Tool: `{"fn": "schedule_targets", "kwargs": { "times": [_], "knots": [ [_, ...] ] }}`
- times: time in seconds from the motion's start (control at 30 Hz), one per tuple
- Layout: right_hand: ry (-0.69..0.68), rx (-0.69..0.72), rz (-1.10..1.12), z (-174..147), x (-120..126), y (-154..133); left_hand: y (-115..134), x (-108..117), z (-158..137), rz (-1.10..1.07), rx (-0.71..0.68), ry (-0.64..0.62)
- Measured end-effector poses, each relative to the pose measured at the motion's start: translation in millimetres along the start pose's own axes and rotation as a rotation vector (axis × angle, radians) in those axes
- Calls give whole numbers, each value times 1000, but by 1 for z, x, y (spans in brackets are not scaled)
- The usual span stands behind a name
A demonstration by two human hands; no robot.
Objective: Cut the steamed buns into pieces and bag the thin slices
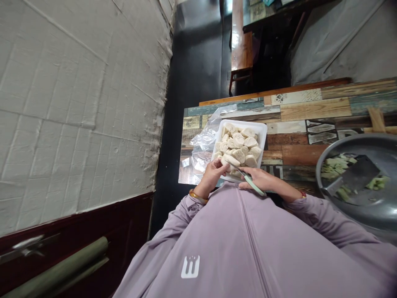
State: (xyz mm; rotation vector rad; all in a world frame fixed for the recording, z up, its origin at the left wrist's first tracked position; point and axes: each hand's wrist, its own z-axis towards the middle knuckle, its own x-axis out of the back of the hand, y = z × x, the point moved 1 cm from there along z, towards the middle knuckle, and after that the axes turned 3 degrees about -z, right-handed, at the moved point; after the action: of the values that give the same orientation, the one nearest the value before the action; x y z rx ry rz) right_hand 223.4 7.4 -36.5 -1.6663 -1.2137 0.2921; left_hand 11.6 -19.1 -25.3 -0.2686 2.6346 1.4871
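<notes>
Pinched between the fingers of my left hand (214, 173) is a pale, round slice of food (230, 160), held over the near side of a white tray (263, 131). My right hand (258, 179) grips scissors (254, 185) with light green handles; their blades meet the slice. Several similar off-white slices (238, 140), spongy-looking with uneven surfaces, are heaped in the tray. I cannot make out exactly what food they are. Part of the tray's near edge is hidden behind my hands.
A crumpled clear plastic bag (206, 138) lies left of the tray. To the right, a large metal basin (322, 159) holds a cleaver (359, 174) and chopped pale green vegetables (336, 165). The patchwork-patterned table (297, 155) ends on the left before a white wall (77, 103). A wooden bench (242, 51) stands beyond.
</notes>
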Motion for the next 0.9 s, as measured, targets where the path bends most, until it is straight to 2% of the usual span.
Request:
{"fn": "schedule_targets", "kwargs": {
  "times": [0.3, 0.53, 0.8, 0.9],
  "knots": [
    [31, 123, 74, -2, -9, 14, 0, 4, -1, 72, -2, -15],
    [86, 121, 32, -7, -13, 10, -5, 9, -2, 65, 8, 3],
    [48, 15, 6, -8, -12, 17, -11, 15, 3, 98, -24, 16],
    [9, 24, 22, -8, -14, 21, -12, 18, 5, 116, -39, 2]
  ]
}}
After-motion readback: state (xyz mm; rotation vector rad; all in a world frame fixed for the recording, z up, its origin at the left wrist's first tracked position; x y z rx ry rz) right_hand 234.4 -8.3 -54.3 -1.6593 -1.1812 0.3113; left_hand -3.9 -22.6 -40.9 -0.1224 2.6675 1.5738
